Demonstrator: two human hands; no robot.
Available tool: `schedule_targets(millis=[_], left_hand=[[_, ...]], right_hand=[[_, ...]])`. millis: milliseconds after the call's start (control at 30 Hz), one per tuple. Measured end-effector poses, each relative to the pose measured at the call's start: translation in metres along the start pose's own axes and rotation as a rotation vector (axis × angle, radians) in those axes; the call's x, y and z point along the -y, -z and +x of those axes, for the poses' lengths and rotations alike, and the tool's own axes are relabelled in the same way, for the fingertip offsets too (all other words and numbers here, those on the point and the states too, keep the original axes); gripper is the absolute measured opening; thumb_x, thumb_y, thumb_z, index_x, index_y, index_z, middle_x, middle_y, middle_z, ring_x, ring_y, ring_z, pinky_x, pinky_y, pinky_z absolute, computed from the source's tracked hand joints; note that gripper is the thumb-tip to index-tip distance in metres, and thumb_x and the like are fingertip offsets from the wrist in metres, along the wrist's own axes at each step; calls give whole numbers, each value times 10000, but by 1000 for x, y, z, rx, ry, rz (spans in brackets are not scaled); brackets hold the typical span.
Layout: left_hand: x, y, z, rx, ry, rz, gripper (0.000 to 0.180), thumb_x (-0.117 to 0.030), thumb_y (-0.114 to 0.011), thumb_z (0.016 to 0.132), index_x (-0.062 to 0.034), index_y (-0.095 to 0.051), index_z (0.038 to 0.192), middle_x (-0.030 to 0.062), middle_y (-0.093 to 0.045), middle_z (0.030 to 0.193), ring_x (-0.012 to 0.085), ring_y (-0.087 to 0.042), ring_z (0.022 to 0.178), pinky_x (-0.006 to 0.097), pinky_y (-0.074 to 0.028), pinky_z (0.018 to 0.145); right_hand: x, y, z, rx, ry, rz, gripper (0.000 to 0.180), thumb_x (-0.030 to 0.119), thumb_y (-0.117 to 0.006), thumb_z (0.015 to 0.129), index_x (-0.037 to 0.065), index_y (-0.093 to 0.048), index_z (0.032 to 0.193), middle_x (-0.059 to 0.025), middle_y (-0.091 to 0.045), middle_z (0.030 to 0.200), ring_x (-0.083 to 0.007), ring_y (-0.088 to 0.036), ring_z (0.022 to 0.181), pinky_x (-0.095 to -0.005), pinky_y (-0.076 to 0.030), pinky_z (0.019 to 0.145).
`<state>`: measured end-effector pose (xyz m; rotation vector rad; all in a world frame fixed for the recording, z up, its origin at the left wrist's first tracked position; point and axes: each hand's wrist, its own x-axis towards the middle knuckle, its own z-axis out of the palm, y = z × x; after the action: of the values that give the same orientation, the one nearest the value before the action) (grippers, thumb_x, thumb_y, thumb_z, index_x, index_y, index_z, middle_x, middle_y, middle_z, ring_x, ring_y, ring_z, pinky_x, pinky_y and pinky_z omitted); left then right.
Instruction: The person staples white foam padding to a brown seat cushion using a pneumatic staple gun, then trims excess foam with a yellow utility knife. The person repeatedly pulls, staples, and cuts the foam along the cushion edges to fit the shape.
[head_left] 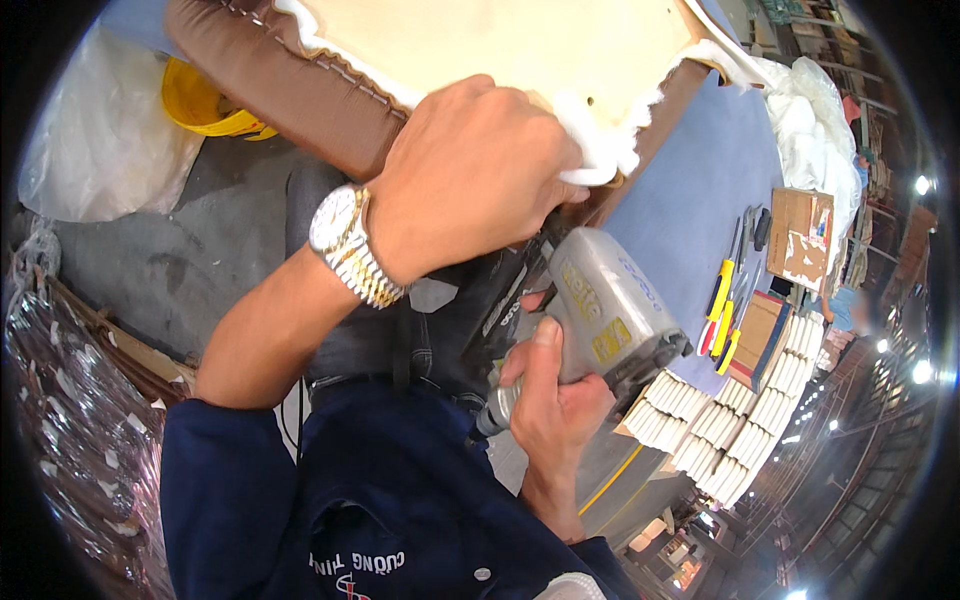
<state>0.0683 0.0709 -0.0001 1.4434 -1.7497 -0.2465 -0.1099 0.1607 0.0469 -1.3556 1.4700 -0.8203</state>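
One blocky metal staple gun

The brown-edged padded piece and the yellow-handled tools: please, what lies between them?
In the head view, only a stretch of blue work surface lies between the padded piece and the yellow-handled tools.

Brown, leathery upholstery with a dashed pale line; plain cream board; white fluffy padding. Silver-grey metal power tool, yellow labels. Blue bench. Yellow-handled hand tools. Silver-and-gold wristwatch. Navy shirt, white lettering.
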Motion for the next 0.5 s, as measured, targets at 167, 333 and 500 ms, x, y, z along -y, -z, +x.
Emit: schedule_targets(millis=[167,333,500], left_hand=[[7,12,4,57,-15,-5,261,-320,-813,830,-65,-785,881,130,-684,750,345,-650,727,427,-503,686],[16,46,-8,54,-71,77,353,-408,-813,856,-59,-777,891,140,-687,740,318,-654,684,411,-495,673],[1,56,5,199,108,165,646,-638,-743,853,8,-733,839,206,-693,749,354,-676,685,405,-511,695]], right_hand=[[-1,26,13,93,19,-22,435,-45,-660,964,-44,-477,1358,-139,-698,1033,-116,-620,644,-276,-516,545],[-4,144,21,1,86,-229,480,14,-718,941,-39,-518,1374,-162,-702,1060,-156,-663,699,-295,-542,602],[-23,197,143,-217,732,-987,509,148,-700,968,24,-544,1436,-237,-649,1269,-411,-603,1218,-459,-447,1070]])
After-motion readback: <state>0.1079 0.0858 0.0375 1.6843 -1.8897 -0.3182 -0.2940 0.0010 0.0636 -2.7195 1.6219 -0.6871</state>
